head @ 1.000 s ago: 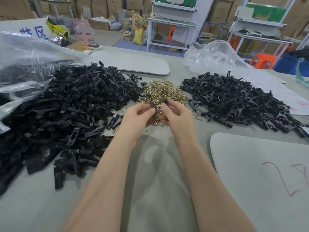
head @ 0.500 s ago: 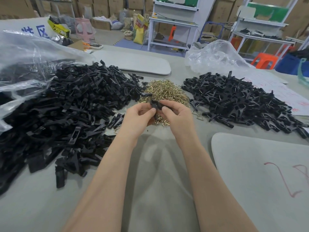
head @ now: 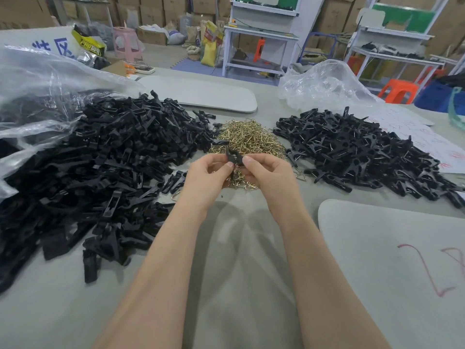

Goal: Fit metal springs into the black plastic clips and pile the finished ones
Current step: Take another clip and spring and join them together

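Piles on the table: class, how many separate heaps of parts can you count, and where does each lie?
3. Left: unfitted black clips. Middle: brass-coloured springs. Right: finished clips. The plastic bag at far left may hide more.

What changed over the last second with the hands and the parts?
The left hand and right hand drew their thumbs together: the two black pieces held apart now meet as one black clip, pinched by both. Nothing was let go. Both hands stay over the spring pile; the pile of loose black parts and the finished pile are unchanged.
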Action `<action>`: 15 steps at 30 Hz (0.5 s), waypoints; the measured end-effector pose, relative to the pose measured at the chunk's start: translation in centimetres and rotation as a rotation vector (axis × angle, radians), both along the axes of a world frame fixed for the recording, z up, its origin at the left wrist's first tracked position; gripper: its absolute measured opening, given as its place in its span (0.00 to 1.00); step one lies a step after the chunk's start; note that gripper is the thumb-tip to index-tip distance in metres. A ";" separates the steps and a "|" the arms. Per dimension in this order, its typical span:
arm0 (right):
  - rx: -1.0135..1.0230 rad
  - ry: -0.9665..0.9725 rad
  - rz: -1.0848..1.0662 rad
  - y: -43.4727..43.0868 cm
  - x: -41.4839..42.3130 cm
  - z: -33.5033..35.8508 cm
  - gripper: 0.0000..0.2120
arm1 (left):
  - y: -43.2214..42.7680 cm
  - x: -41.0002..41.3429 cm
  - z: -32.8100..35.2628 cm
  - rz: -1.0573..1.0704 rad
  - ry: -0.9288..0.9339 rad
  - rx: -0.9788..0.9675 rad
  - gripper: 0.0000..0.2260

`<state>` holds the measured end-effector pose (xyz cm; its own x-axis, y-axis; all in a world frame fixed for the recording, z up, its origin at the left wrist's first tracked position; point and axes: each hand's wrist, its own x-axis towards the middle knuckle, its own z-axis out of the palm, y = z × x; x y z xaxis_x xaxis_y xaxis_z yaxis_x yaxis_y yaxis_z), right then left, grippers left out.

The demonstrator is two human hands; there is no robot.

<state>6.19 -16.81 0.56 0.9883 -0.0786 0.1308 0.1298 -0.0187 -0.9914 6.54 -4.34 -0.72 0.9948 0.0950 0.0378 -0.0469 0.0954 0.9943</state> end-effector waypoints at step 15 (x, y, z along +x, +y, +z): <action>-0.021 -0.027 -0.041 -0.3 0.2 -0.2 0.08 | 0.0 -0.2 0.2 -0.032 -0.011 0.042 0.10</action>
<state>6.37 -17.07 0.33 0.9803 -0.1164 0.1594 0.1550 -0.0458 -0.9868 6.38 -4.39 -0.54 0.9967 0.0616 0.0523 -0.0557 0.0557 0.9969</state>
